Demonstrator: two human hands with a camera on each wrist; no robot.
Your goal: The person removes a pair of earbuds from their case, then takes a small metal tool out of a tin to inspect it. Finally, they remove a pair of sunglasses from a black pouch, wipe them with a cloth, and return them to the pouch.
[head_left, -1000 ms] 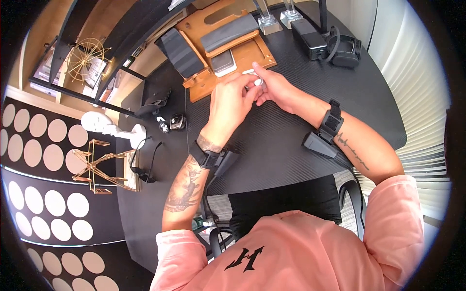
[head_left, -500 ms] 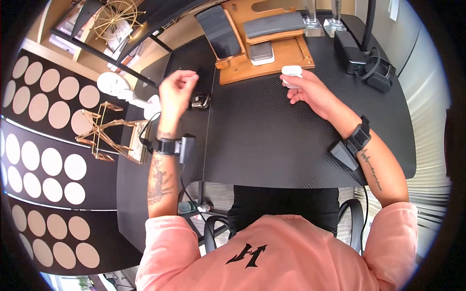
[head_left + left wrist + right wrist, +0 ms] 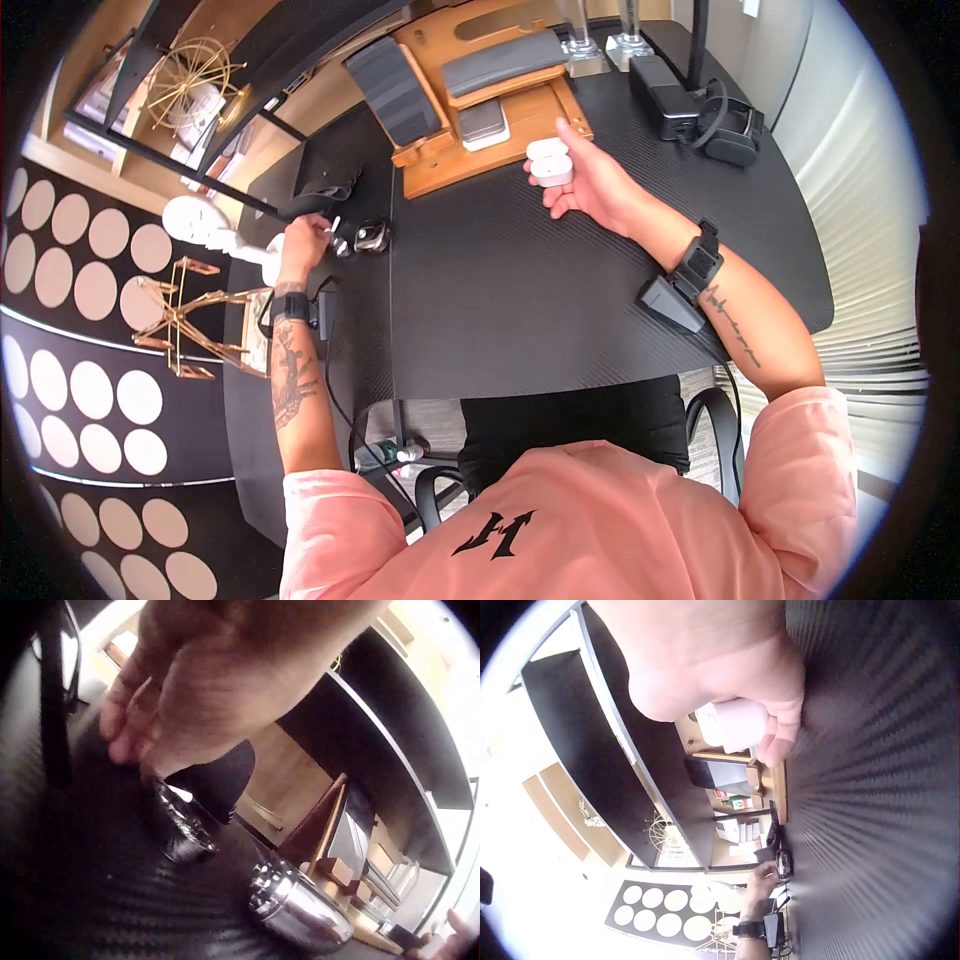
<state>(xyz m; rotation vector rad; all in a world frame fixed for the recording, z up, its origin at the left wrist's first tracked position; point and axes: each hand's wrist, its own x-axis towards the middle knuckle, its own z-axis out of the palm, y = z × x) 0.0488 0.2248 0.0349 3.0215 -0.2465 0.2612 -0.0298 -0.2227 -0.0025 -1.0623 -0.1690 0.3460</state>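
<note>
My left hand (image 3: pixel 305 240) is at the desk's left part, its thumb and fingertips pinching a small white earbud (image 3: pixel 335 225). Its white stem (image 3: pixel 178 793) shows below the thumb in the left wrist view, right by a shiny silver piece (image 3: pixel 180 832). Next to that lies a larger chrome object with a studded end (image 3: pixel 300 907). My right hand (image 3: pixel 595 185) holds a white earbud case (image 3: pixel 550 170) with its lid raised, above the desk before the wooden stand. In the right wrist view the case (image 3: pixel 739 724) lies against the curled fingers.
The wooden stand (image 3: pixel 425 180) at the back carries a phone (image 3: pixel 395 95), a grey case (image 3: pixel 505 62) and a white-edged device (image 3: pixel 484 125). Back right are a black box (image 3: pixel 660 95) and a black headset (image 3: pixel 730 130). A white figure (image 3: pixel 205 225) stands at the left.
My hands were together at the case. The left hand has gone left and down to the small shiny things, where it now pinches an earbud. The right hand keeps the case, now turned with its lid raised.
</note>
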